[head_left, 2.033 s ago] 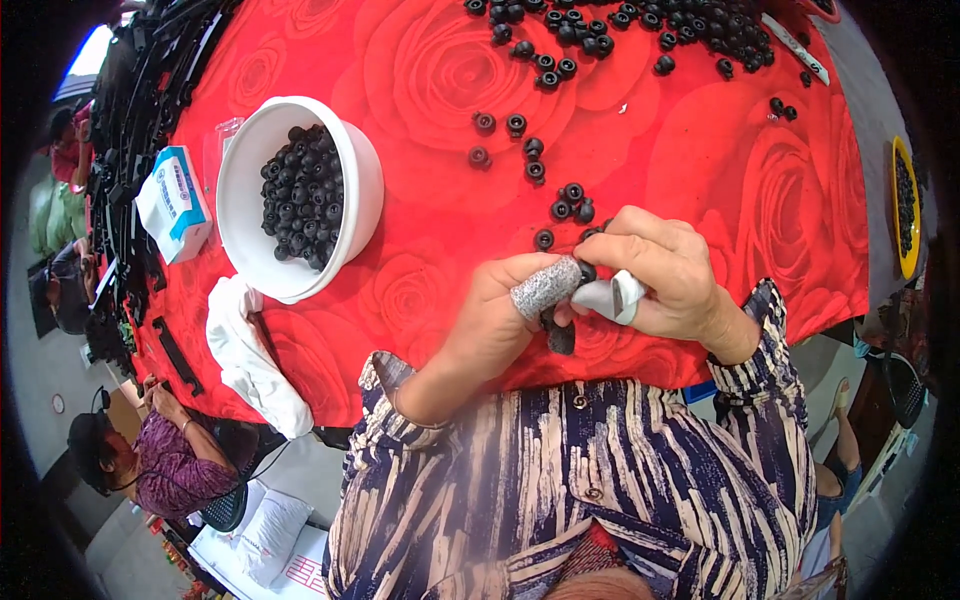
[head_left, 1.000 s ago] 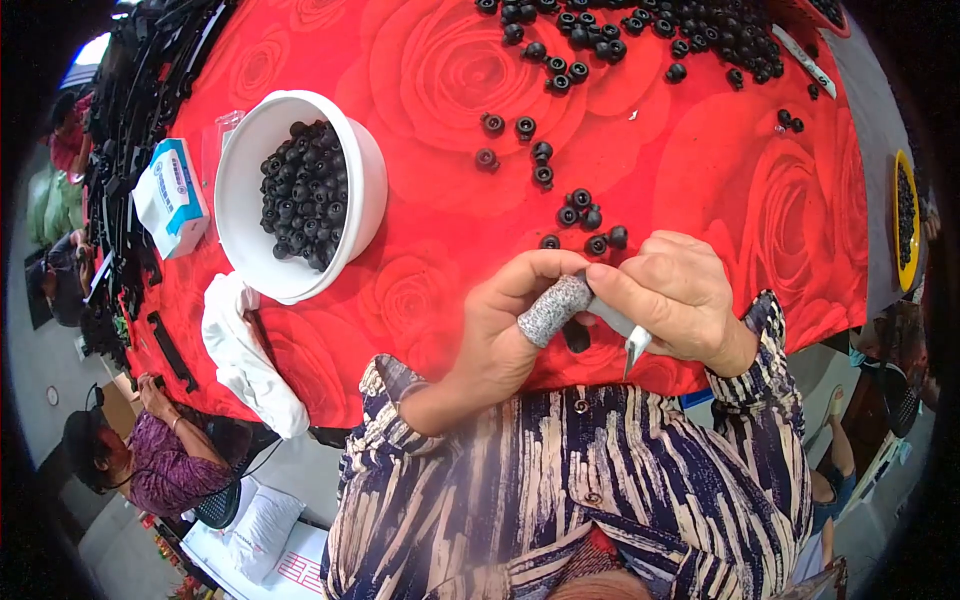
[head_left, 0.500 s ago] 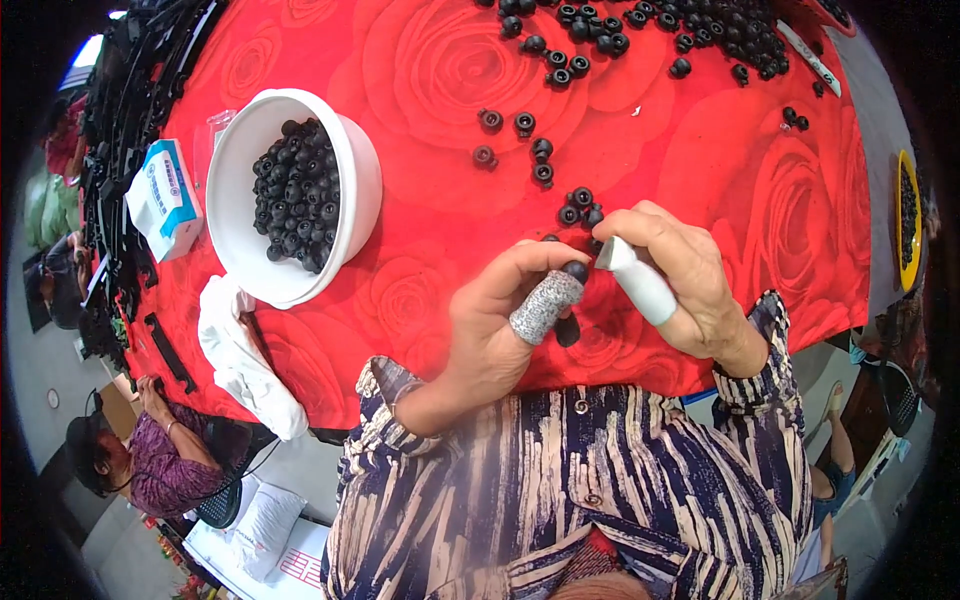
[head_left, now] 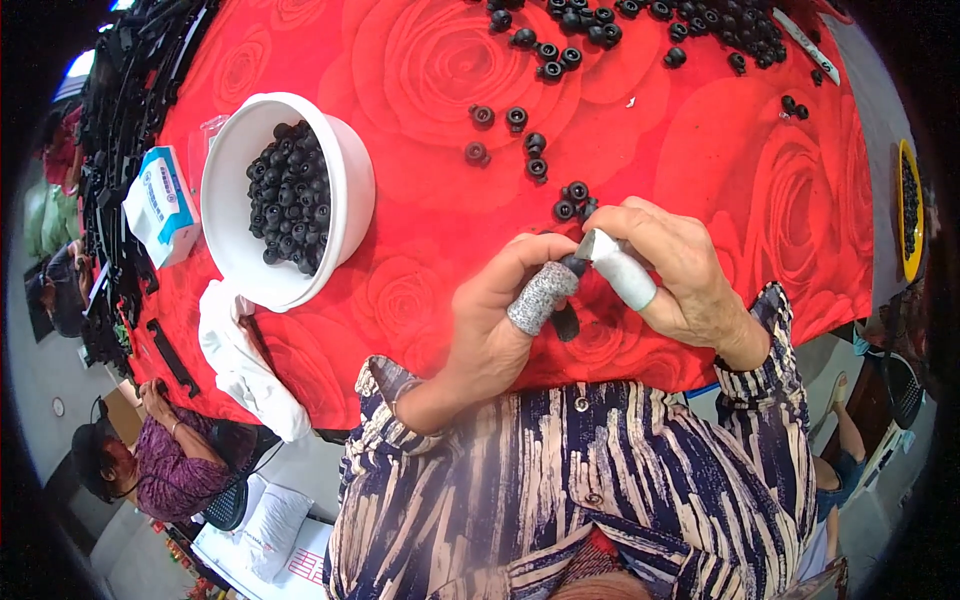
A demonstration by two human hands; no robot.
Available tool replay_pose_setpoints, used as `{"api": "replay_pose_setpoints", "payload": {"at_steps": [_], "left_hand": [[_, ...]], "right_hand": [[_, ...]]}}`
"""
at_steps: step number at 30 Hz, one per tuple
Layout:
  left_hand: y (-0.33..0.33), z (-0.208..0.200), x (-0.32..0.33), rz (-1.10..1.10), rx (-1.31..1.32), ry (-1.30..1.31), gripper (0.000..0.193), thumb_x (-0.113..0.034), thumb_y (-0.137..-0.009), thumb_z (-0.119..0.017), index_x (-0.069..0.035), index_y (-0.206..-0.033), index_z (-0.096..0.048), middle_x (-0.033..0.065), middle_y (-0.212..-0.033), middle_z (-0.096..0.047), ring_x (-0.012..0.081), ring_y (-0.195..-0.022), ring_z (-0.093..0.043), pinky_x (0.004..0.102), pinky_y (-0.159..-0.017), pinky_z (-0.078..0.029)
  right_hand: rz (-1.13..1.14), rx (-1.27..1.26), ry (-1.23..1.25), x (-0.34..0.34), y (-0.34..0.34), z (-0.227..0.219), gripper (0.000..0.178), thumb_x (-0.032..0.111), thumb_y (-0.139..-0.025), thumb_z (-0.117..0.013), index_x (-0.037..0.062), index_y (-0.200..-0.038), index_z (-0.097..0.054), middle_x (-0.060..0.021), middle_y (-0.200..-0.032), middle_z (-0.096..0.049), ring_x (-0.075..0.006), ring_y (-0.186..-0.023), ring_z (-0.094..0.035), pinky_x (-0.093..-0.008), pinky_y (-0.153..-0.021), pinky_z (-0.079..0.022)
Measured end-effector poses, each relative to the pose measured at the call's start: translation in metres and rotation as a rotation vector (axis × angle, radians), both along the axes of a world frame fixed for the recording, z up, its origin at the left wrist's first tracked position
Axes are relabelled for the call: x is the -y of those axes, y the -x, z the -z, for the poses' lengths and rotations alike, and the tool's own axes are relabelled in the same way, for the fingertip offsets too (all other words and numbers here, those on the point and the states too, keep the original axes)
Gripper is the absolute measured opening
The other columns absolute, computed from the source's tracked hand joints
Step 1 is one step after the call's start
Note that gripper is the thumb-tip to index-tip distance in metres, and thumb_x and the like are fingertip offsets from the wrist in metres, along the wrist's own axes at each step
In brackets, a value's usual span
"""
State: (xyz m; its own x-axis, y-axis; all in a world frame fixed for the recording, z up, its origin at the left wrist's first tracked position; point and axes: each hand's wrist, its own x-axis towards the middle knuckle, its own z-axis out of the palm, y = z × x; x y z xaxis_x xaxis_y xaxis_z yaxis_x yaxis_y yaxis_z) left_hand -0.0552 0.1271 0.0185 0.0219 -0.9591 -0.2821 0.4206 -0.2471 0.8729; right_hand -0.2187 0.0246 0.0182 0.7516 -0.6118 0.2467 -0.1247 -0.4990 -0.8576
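Observation:
My left hand (head_left: pixel 492 305) pinches a small black rounded part (head_left: pixel 573 264) between its index finger and its thumb, which is wrapped in speckled grey material. A dark piece (head_left: pixel 565 323) shows just below that thumb; what it belongs to is hidden. In my right hand (head_left: pixel 685 270), whose thumb is wrapped in white, a short grey metal blade (head_left: pixel 588 244) pokes out at the fingertips. Its tip touches the held part or lies right beside it. Just beyond my fingers sits a small cluster of similar black parts (head_left: pixel 572 200).
A white bowl (head_left: pixel 352 190) of black parts stands at left, near a tissue box (head_left: pixel 165 210) and white cloth (head_left: pixel 245 365). More black parts (head_left: pixel 730 30) lie at the far right of the red tablecloth (head_left: pixel 420 240). A yellow-rimmed tray (head_left: pixel 918 215) is far right; another person (head_left: pixel 175 460) sits left.
My right hand has come slightly left, bringing the blade from a small gap away to the black part. My left hand keeps its pinch in nearly the same place.

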Motion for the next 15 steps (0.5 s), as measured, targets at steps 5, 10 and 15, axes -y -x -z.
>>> {"api": "replay_pose_setpoints", "payload": {"at_steps": [5,10,15], "left_hand": [[0.0003,0.0011,-0.0003,0.005,-0.032,-0.005,0.023,-0.013,-0.093,-0.053,0.001,-0.111,-0.054,-0.0009,-0.09,-0.053,0.0042,-0.079,-0.048,0.0176,-0.069,-0.04],[-0.0015,0.0048,-0.0024,0.013,-0.137,-0.068,0.024,-0.014,-0.093,-0.054,-0.001,-0.112,-0.055,-0.0017,-0.089,-0.054,0.004,-0.078,-0.047,0.0183,-0.07,-0.04],[-0.0032,0.0089,-0.0026,0.034,-0.209,-0.122,0.025,-0.016,-0.093,-0.054,-0.001,-0.113,-0.055,-0.002,-0.086,-0.054,0.0041,-0.076,-0.047,0.0183,-0.069,-0.04]], "right_hand": [[-0.012,-0.004,-0.017,-0.0001,0.0015,0.0,0.024,0.002,-0.077,-0.06,-0.0043,-0.1,-0.053,-0.0131,-0.074,-0.052,-0.0257,-0.062,-0.054,-0.0324,-0.055,-0.041],[-0.031,0.009,-0.012,0.0016,0.0006,0.0017,0.024,0.002,-0.076,-0.06,-0.0046,-0.098,-0.054,-0.0131,-0.073,-0.053,-0.0261,-0.061,-0.054,-0.0326,-0.054,-0.042],[-0.053,-0.029,-0.038,0.0061,0.0018,0.0011,0.025,0.003,-0.073,-0.062,-0.0008,-0.097,-0.056,-0.0145,-0.077,-0.055,-0.0304,-0.068,-0.058,-0.0359,-0.057,-0.046]]}}
